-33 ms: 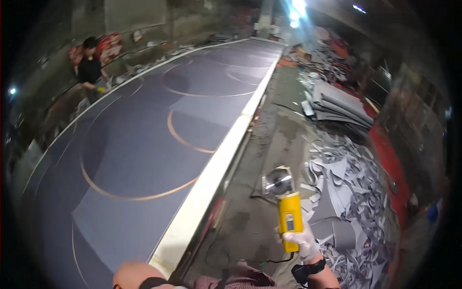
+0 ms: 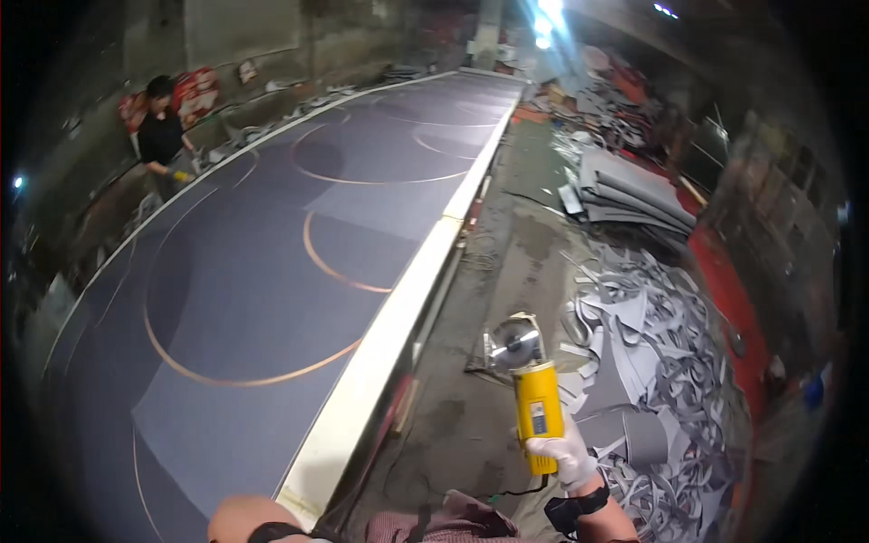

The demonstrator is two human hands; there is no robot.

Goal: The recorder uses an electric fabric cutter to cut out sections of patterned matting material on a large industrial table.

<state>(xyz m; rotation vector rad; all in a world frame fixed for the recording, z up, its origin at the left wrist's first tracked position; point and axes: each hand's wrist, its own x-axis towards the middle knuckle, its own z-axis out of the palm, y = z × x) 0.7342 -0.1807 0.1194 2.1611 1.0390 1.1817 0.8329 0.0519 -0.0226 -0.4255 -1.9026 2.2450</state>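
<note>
My right hand [image 2: 563, 454], in a white glove, is wrapped round the yellow body of a handheld electric rotary cutter [image 2: 538, 407]. Its round metal blade [image 2: 517, 342] points away from me, above the grey floor between the long table and a heap of offcuts. A cord runs from the tool's lower end. Of my left arm only a bare part [image 2: 243, 518] shows at the bottom edge; the left hand is out of sight. Left of the tool lies a long sheet of dark blue-grey carpet [image 2: 258, 308] with thin copper-coloured curves, spread over the pale-edged table [image 2: 362, 371].
Grey strips and scraps [image 2: 665, 362] are heaped on the right, with folded grey sheets [image 2: 634, 190] beyond them. Across the table a person in dark clothes [image 2: 163, 136] holds a small yellow thing [image 2: 183, 176]. A red strip [image 2: 724, 299] runs along the right side.
The view has shifted slightly, so the table and the cutter sit a little farther left in the picture. My right hand keeps the same grip on the cutter.
</note>
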